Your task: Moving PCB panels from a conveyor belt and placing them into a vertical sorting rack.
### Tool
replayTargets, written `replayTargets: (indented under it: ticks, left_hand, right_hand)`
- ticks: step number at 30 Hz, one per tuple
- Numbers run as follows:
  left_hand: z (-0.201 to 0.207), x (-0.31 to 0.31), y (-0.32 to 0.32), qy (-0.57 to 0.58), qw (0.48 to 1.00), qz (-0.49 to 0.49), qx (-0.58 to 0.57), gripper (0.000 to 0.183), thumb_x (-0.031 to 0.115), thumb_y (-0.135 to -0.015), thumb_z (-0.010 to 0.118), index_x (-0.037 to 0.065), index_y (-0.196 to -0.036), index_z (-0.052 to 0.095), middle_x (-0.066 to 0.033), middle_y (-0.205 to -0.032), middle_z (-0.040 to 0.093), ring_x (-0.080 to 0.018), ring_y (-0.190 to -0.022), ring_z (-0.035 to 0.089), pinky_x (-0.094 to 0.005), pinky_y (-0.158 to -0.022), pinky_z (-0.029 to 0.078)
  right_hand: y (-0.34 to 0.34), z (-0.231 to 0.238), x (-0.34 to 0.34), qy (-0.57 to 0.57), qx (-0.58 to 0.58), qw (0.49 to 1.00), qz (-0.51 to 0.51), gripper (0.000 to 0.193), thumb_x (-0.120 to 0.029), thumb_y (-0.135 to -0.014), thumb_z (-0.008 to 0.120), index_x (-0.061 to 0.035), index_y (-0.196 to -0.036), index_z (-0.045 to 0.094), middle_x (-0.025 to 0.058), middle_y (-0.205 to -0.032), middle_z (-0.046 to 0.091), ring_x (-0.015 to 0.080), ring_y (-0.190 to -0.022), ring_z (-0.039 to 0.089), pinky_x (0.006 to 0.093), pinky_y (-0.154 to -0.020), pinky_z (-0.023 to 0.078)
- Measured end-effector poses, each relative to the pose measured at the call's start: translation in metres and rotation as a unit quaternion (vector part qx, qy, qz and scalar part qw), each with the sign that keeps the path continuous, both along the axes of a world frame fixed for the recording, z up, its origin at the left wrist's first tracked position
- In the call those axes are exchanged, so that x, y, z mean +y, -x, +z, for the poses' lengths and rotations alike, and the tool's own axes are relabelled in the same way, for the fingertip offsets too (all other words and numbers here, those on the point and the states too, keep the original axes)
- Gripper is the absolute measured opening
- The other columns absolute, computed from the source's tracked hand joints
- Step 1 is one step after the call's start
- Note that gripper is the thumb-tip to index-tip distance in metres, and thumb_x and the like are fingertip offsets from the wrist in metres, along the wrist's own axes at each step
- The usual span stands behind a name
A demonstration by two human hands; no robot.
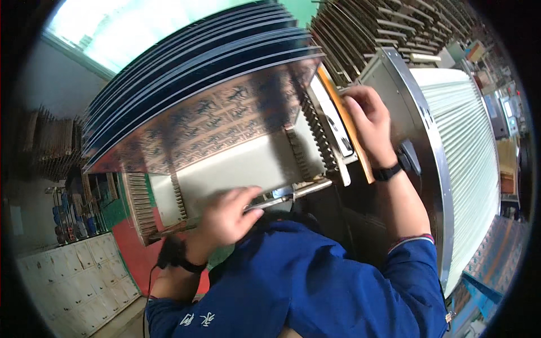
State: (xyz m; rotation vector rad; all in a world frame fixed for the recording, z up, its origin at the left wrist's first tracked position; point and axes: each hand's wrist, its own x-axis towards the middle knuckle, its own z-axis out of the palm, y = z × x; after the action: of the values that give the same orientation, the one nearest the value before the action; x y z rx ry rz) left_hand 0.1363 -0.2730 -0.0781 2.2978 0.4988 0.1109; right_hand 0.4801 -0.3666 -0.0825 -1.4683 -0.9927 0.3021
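In front of me a slotted rack (pixel 304 152) holds several large thin panels standing on edge, dark with pale edges. The nearest panel (pixel 225 110) faces me with a copper-coloured surface and rows of repeated dark patterns. My left hand (pixel 228 217), slightly blurred, is at the rack's near side. Its thumb and fingers are apart, close to the end of a metal bar (pixel 313 190). At the rack's right side my right hand (pixel 369 118) has its fingers curled against a long orange strip (pixel 350 127). A white piece with dark marks (pixel 332 112) lies along that strip.
A metal-framed unit with pale ribbed sheets (pixel 451 141) stands close on my right. More slotted racks (pixel 360 34) are behind it. White lockers (pixel 79 276) stand at the lower left, near a red and green floor (pixel 132 248). A bright window (pixel 118 34) is at the back left.
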Motion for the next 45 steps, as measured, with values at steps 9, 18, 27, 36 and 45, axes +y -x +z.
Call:
replayTargets:
  ticks: [9,18,27,36,45]
  left_hand:
    - [-0.019,-0.043,-0.064,-0.099,0.993,0.010,0.069,0.043,0.038,-0.085,0.071,0.012,-0.119,0.065,-0.0121,-0.091,0.068,-0.0316,-0.080,0.067,-0.0390,-0.070,0.054]
    - [-0.032,-0.047,-0.060,-0.146,0.982,0.042,0.114,0.030,0.030,-0.085,0.072,0.008,-0.105,0.067,-0.0112,-0.084,0.064,-0.0313,-0.073,0.064,-0.0412,-0.062,0.051]
    - [-0.031,-0.048,-0.061,-0.211,0.971,0.034,0.110,0.021,0.029,-0.080,0.074,0.011,-0.089,0.067,-0.0092,-0.076,0.060,-0.0293,-0.065,0.060,-0.0417,-0.054,0.047]
    - [-0.029,-0.038,-0.056,-0.220,0.968,0.014,0.119,0.032,0.022,-0.074,0.080,0.008,-0.097,0.065,-0.0092,-0.078,0.064,-0.0299,-0.068,0.064,-0.0408,-0.059,0.050]
    - [-0.031,0.081,0.011,-0.285,0.943,-0.083,0.153,0.037,0.041,-0.078,0.068,0.007,-0.084,0.057,-0.0119,-0.084,0.056,-0.0357,-0.085,0.058,-0.0466,-0.073,0.046]
  right_hand:
    - [0.012,-0.130,-0.160,0.386,-0.030,0.899,0.204,0.021,-0.019,-0.088,0.063,-0.0023,-0.100,0.064,0.0163,-0.092,0.068,0.0338,-0.090,0.067,0.0406,-0.080,0.052]
    - [0.062,-0.315,-0.093,0.441,-0.264,0.825,0.236,0.044,-0.014,-0.075,0.060,-0.0156,-0.119,0.064,0.0132,-0.119,0.062,0.0330,-0.107,0.062,0.0443,-0.091,0.051]
    - [0.039,-0.347,-0.071,0.325,-0.271,0.887,0.186,0.057,-0.014,-0.075,0.058,-0.0035,-0.131,0.054,0.0233,-0.132,0.055,0.0404,-0.126,0.049,0.0490,-0.108,0.037]
    - [0.051,-0.311,-0.110,0.390,-0.142,0.900,0.137,0.034,-0.015,-0.079,0.064,-0.0033,-0.111,0.064,0.0213,-0.111,0.062,0.0385,-0.101,0.062,0.0469,-0.089,0.051]
    - [0.031,-0.164,-0.115,0.254,0.124,0.888,0.364,0.028,-0.021,-0.089,0.063,-0.0063,-0.113,0.062,0.0150,-0.095,0.067,0.0314,-0.091,0.066,0.0408,-0.080,0.052]
